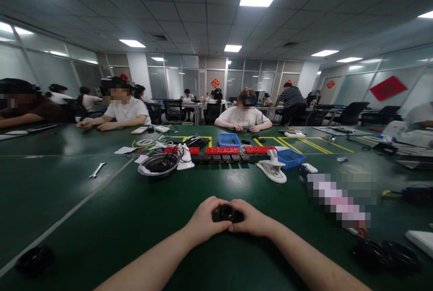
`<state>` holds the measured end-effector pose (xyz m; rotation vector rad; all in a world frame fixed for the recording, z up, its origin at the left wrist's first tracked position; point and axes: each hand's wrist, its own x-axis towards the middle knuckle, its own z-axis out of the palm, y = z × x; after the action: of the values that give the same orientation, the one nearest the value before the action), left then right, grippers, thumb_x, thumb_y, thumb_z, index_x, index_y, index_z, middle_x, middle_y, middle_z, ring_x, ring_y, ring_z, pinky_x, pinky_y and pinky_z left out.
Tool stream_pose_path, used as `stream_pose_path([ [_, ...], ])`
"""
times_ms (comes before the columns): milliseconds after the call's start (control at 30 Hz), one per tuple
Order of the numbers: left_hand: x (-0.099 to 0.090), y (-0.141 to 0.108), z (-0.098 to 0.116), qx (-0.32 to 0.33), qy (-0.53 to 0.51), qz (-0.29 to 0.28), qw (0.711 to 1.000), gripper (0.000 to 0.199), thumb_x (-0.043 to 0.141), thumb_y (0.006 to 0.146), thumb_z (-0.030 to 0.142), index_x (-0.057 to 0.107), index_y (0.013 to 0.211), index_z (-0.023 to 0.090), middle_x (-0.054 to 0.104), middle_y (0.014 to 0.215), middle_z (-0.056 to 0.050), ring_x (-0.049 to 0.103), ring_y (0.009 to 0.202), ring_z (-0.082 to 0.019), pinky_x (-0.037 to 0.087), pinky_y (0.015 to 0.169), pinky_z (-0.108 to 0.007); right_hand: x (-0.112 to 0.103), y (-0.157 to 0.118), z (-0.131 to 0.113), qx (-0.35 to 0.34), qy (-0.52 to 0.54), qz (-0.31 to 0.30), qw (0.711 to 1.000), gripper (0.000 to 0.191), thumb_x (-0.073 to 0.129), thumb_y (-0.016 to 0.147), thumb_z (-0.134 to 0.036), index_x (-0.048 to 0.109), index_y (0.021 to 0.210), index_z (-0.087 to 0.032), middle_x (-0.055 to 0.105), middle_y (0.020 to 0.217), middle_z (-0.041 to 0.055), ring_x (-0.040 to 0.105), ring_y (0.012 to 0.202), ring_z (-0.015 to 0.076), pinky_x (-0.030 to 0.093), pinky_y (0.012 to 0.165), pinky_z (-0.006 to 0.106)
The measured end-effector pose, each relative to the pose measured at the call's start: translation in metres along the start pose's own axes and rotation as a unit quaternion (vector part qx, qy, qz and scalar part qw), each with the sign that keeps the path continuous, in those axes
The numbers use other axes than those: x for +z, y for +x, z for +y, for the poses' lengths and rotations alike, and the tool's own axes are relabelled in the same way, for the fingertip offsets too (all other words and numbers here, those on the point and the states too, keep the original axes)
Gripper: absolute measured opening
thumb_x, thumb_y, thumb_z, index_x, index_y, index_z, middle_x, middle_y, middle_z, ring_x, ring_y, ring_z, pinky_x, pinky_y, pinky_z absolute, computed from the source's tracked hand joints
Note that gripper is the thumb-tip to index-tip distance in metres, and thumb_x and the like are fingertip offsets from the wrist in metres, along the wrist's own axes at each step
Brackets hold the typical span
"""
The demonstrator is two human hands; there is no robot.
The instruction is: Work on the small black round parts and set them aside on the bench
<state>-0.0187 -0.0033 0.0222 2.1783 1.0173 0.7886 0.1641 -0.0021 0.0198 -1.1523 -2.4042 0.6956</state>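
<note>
Between my two hands is a small black object (227, 212) with a round, lens-like ring facing me; its exact kind I cannot make out. My left hand (207, 219) is closed on its left side, fingers curled over the far edge and thumb along the near side. From the right, my right hand (251, 219) grips the same object. Both thumb tips meet just below the ring. The hands hide much of the object's body. It is held over the near middle of the green table (142, 223).
A wrench (98, 170) and a metal bowl (158, 173) with black cables lie left. Ahead are a white clip stand (272, 167), red socket strips (222, 150) and a blue bin (290, 158). Black coils (372, 254) lie near right, another black coil (34, 260) near left. People sit opposite.
</note>
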Motion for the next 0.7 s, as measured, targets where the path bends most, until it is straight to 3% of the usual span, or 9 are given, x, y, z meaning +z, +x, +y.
stream_pose_path([
  [167, 0.0006, -0.0006, 0.0031, 0.015, -0.006, 0.011, 1.000, 0.032, 0.063, 0.063, 0.029, 0.056, 0.093, 0.022, 0.051, 0.090, -0.003, 0.047, 0.086, -0.018, 0.039, 0.072, -0.027, -0.0013, 0.0004, 0.0048, -0.003, 0.036, -0.007, 0.999, 0.034, 0.065, 0.062, -0.033, 0.057, 0.091, -0.017, 0.053, 0.089, 0.0019, 0.047, 0.085, 0.0186, 0.036, 0.075, 0.029],
  [700, 0.0002, 0.0004, 0.0034, -0.018, -0.021, -0.013, 1.000, 0.036, 0.062, 0.062, 0.030, 0.055, 0.096, 0.022, 0.048, 0.085, -0.001, 0.046, 0.072, -0.014, 0.038, 0.061, -0.022, -0.0052, -0.0006, 0.0066, 0.000, 0.078, -0.025, 0.997, 0.032, 0.065, 0.063, -0.027, 0.058, 0.092, -0.017, 0.054, 0.089, 0.0006, 0.048, 0.086, 0.0177, 0.037, 0.076, 0.028],
])
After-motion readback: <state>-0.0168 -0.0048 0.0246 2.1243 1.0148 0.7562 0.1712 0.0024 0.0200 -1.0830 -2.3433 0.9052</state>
